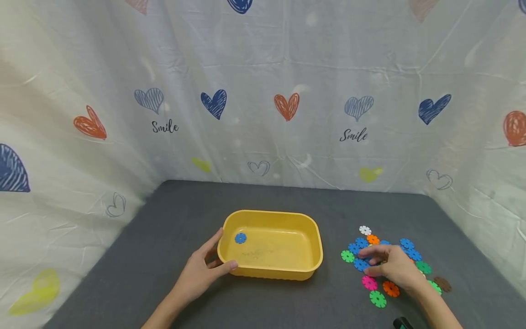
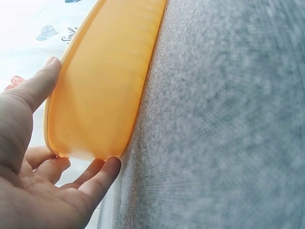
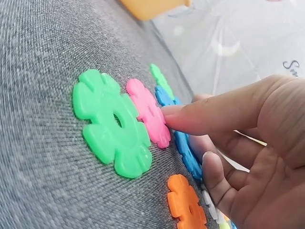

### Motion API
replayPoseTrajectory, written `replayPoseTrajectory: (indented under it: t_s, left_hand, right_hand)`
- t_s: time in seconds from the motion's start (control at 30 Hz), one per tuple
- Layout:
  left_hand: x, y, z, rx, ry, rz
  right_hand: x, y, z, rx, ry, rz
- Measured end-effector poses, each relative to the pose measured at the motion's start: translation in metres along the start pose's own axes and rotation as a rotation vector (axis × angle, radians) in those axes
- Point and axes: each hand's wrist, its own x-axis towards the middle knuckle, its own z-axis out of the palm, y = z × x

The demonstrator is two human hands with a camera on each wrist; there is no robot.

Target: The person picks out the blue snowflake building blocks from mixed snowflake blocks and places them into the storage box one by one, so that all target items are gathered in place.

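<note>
My left hand (image 1: 200,273) grips the left end of a yellow plastic basin (image 1: 271,271). Its thumb lies over the near rim, and in the left wrist view the fingertips (image 2: 112,165) press the end wall. Inside the basin lies one blue flower-shaped disc (image 1: 240,238). My right hand (image 1: 395,267) is low over a loose spread of such notched discs, thumb and fingers apart around a blue disc (image 1: 361,264). In the right wrist view the thumb overlaps the edge of a pink disc (image 3: 147,114), beside a green disc (image 3: 113,126). The palm hides part of the spread.
White, orange, brown and more green discs lie around the right hand, such as the white disc (image 1: 365,230) and brown disc (image 1: 442,283). A small black object (image 1: 402,322) is at the near edge. Behind the grey table (image 1: 263,196) hangs a heart-print curtain (image 1: 255,137).
</note>
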Motion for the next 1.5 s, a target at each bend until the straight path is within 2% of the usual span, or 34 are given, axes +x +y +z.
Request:
replayPoseTrajectory:
  t_s: [0.43, 0.67, 1.03, 1.5]
  left_hand:
    - [-0.0004, -0.0006, 0.0008, -0.023, -0.003, 0.008]
    - [-0.0007, -0.001, 0.0002, -0.008, 0.01, 0.001]
    - [-0.0014, -0.0011, 0.0003, -0.006, 0.008, -0.001]
    - [-0.0015, -0.0007, 0.0002, -0.012, 0.002, -0.005]
  right_hand:
    - [-0.0015, -0.0024, 0.0005, -0.017, -0.052, -0.065]
    - [-0.001, -0.0023, 0.0006, -0.05, -0.046, -0.052]
    - [-0.0007, 0.0, -0.0022, -0.058, -0.067, -0.086]
    - [-0.0002, 0.0049, -0.0053, -0.099, -0.135, -0.196]
